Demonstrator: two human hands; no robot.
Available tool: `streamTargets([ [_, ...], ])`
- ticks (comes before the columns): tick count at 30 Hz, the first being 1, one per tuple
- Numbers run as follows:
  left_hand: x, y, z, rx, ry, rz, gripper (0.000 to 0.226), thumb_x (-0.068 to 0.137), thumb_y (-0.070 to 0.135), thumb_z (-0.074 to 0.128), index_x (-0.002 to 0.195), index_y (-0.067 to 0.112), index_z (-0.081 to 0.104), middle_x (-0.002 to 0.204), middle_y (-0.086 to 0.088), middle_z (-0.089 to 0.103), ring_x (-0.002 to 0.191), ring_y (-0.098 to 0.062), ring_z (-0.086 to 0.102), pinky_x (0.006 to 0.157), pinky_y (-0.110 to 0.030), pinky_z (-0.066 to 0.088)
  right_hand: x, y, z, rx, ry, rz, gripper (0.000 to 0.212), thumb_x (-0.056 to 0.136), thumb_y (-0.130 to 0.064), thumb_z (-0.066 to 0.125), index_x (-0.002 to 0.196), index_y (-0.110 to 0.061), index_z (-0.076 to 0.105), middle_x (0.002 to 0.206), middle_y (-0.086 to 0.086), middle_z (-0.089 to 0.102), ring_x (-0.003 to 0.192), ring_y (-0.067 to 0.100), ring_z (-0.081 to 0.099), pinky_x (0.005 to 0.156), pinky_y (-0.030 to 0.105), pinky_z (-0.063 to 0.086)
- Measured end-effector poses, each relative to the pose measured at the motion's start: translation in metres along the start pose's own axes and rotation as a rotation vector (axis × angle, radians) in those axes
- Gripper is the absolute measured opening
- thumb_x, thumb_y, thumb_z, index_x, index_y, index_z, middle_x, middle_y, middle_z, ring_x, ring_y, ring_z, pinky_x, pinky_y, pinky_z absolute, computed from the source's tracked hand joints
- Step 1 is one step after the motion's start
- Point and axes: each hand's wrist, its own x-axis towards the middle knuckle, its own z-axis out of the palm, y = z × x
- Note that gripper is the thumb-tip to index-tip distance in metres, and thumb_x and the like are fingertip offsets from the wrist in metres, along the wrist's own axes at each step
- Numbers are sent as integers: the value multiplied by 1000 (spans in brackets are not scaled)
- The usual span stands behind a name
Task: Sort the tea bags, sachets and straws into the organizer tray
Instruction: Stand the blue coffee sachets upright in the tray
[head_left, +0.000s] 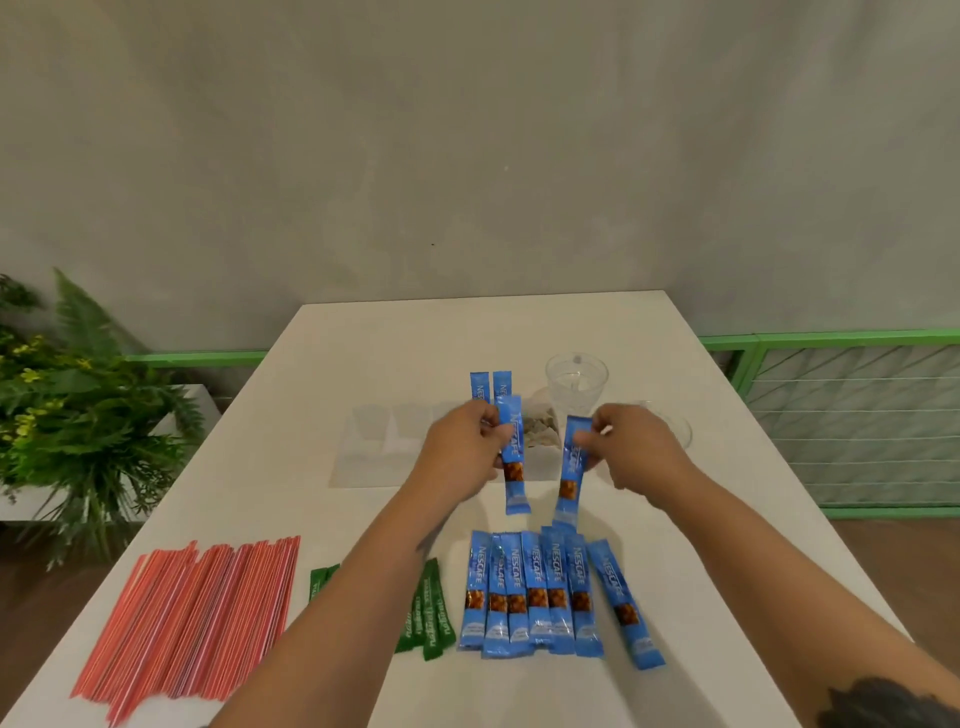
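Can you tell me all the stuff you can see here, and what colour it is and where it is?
Loose sachets: about eight, blue, lying in a row on the near table.
Standing sachets: two, blue, upright in the tray.
Held sachets: two, blue, one in each hand.
Green sachets: a few, near middle, partly hidden by the left arm.
Straws: many, red, near left.
Organizer tray: one, clear, middle of the table.
Cup: one, clear, behind the tray.
Table: one, white.
Plant: one, green, far left.
Left hand: pinches one sachet.
Right hand: pinches the other sachet.
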Motion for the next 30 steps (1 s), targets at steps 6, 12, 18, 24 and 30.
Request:
streamTargets([
  [6, 32, 11, -31, -9, 105, 104, 22, 92, 10, 56, 72, 17, 50, 72, 2, 55, 71, -23, 64, 70, -34, 57, 27, -43, -6, 44, 97, -123, 13, 88, -24, 60, 86, -12, 61, 81, 3, 72, 50, 9, 45, 52, 27, 37],
  [12, 62, 6, -43, 105, 121, 173, 10, 90, 13, 58, 81, 15, 54, 81, -2, 60, 84, -26, 67, 77, -42, 55, 52, -64, 7, -22, 158, -166, 10, 88, -28, 63, 81, -21, 59, 71, -1, 59, 66, 17, 51, 56, 28, 37],
  [18, 81, -11, -37, 240, 143, 169, 12, 89, 20, 60, 80, 22, 53, 66, 13, 49, 67, -14, 47, 63, -25, 34, 72, -67, 29, -121, 161, -130, 9, 88, -32, 63, 87, -23, 62, 68, -7, 54, 70, 18, 53, 60, 27, 39],
  [24, 91, -31, -26, 302, 102, 108, 13, 89, 23, 61, 79, 22, 52, 72, 7, 54, 71, -17, 50, 65, -27, 36, 84, -57, 46, -181, 131, -84, 13, 87, -32, 64, 95, -22, 67, 80, -2, 59, 72, 18, 55, 59, 27, 40],
  [30, 96, -42, -21, 385, 65, 69, 5, 88, 25, 61, 85, 22, 57, 84, 2, 62, 80, -21, 55, 66, -27, 37, 96, -43, 59, -179, 89, -31, 17, 85, -33, 67, 99, -22, 66, 79, -2, 59, 73, 17, 55, 62, 27, 39],
])
